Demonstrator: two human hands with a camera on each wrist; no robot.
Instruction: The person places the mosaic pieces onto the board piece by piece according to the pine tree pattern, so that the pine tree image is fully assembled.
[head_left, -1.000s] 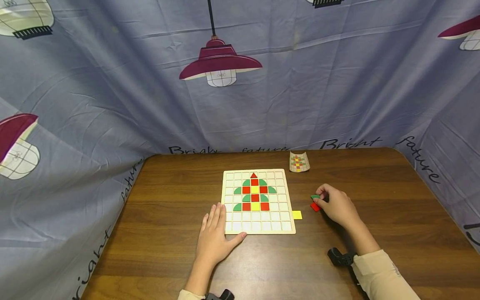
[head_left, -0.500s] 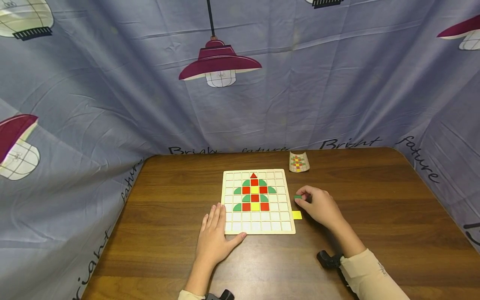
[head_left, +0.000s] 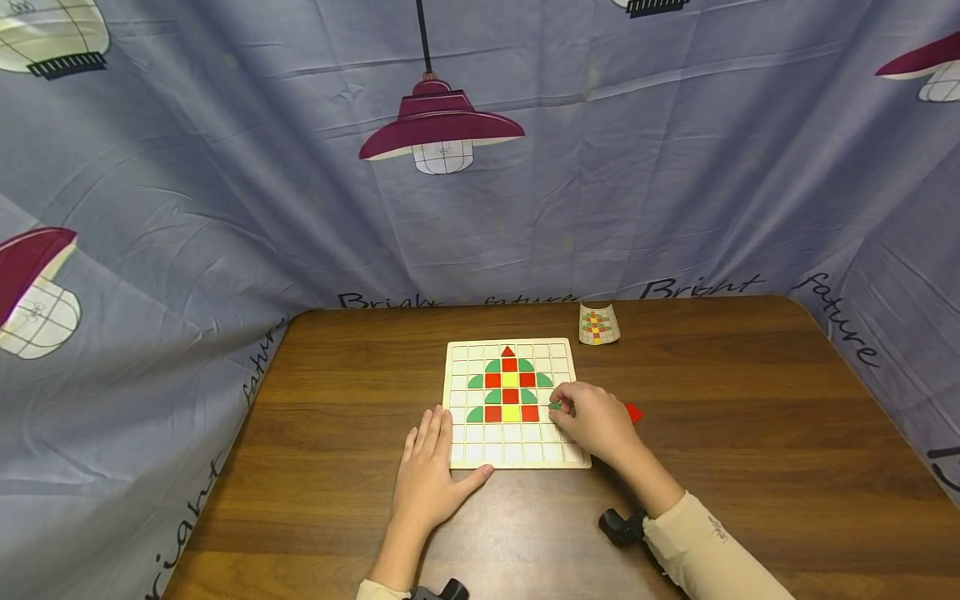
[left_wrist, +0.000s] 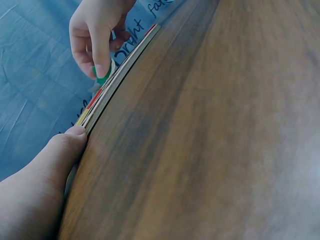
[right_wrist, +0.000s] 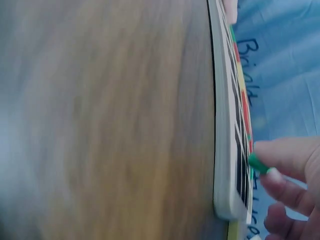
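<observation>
A cream grid board (head_left: 468,442) lies on the wooden table, with red and yellow squares and green quarter-round tiles forming a tree under a red triangle (head_left: 507,352). My left hand (head_left: 426,471) rests at the board's left front corner, fingers straight along the side, thumb at the front edge. Over the board's right part, my right hand (head_left: 596,417) pinches a green tile (right_wrist: 258,163) between thumb and forefinger. That tile is close above the cells right of the lower red square (head_left: 529,413). In the left wrist view the right hand's fingers point down toward the board.
A small curled card (head_left: 598,325) printed with the same tree stands behind the board's right corner. A red tile (head_left: 634,413) lies right of the board, partly behind the right hand. A yellow piece (right_wrist: 233,231) shows by the board's edge. Curtain (head_left: 480,233) hangs behind the table.
My right hand has carried the green tile leftward from beside the red tile to over the board. The yellow tile is now hidden in the head view. My left hand has stayed still.
</observation>
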